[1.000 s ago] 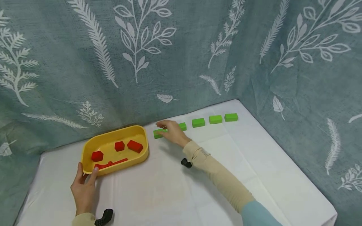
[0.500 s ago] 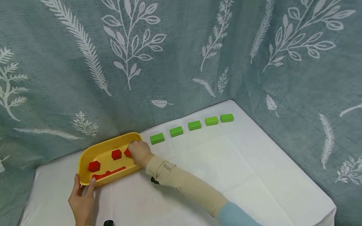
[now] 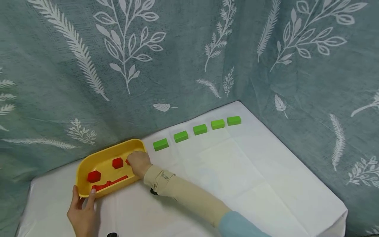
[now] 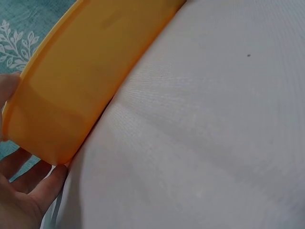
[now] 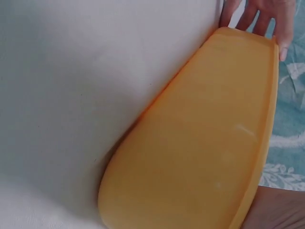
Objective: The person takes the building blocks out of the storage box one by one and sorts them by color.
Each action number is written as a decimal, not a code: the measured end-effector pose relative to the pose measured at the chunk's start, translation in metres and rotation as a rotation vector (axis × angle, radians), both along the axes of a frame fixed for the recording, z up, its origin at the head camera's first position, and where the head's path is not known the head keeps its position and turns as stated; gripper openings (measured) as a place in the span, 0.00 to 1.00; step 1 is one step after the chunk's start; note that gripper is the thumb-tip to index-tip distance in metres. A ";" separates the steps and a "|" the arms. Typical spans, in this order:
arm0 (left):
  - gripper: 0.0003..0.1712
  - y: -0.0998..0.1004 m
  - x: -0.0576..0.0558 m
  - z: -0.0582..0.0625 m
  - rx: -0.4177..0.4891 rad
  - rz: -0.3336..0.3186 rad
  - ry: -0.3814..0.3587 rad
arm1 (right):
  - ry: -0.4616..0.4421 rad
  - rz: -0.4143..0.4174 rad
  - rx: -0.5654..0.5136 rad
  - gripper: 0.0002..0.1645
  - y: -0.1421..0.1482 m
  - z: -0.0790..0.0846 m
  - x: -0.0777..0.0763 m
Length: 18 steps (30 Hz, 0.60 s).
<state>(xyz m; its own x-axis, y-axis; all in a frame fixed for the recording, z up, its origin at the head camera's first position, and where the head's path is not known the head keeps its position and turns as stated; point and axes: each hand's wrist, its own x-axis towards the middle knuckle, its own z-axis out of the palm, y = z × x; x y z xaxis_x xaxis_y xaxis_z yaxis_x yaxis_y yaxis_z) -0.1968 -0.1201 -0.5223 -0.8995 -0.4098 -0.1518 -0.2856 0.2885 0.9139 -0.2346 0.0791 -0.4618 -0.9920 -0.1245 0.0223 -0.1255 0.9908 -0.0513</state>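
Note:
A yellow tray [image 3: 103,171] stands at the left of the table. My left hand [image 3: 81,215] holds its near left corner, thumb at the rim and fingers against the outer wall, as the left wrist view also shows. My right hand [image 3: 139,163] reaches into the tray's right end, fingers curled down over a red block [image 3: 127,162]. Most of that block is hidden under the hand. In the tray also lie a red block [image 3: 117,163], another red block [image 3: 94,176] and, along the near wall, a partly hidden long red piece [image 3: 109,183].
Several green blocks [image 3: 181,136] lie in a spaced row along the table's back edge, right of the tray. A white cloth covers the table [image 3: 225,171]. A patterned green curtain [image 3: 177,65] hangs close behind and at the right.
My right hand has left the leftmost green block and moved left and down into the tray, onto the red block. The left hand keeps hold of the tray. The head view has shifted slightly.

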 end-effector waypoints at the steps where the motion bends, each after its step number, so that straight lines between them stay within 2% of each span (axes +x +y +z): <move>1: 0.38 0.002 0.001 -0.005 -0.002 -0.001 -0.003 | -0.006 -0.010 -0.007 0.03 0.002 -0.003 0.002; 3: 0.37 0.004 0.002 -0.014 0.004 -0.002 -0.019 | -0.013 -0.027 -0.008 0.03 0.005 -0.009 0.007; 6: 0.37 0.003 0.006 -0.026 -0.002 -0.012 -0.043 | -0.016 -0.039 -0.007 0.08 0.006 -0.017 0.015; 9: 0.37 -0.001 0.007 -0.030 -0.043 -0.019 -0.037 | 0.023 -0.017 -0.012 0.14 0.006 -0.018 0.018; 13: 0.37 -0.005 0.002 -0.022 -0.086 -0.027 0.000 | 0.094 0.020 -0.053 0.18 0.008 -0.009 0.014; 16: 0.37 -0.004 0.000 -0.010 -0.079 -0.024 0.012 | 0.112 0.052 -0.107 0.23 0.010 0.001 0.010; 18: 0.37 -0.003 0.002 -0.001 -0.061 -0.015 0.012 | 0.112 0.074 -0.145 0.28 0.011 0.007 0.010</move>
<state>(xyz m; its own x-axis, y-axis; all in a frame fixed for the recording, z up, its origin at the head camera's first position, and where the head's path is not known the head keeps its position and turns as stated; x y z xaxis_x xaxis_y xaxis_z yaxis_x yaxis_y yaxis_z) -0.1950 -0.1235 -0.5230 -0.9072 -0.4043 -0.1161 -0.2701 0.3482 0.8977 -0.2251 0.0898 -0.4549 -0.9706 -0.1841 0.1552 -0.2104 0.9620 -0.1742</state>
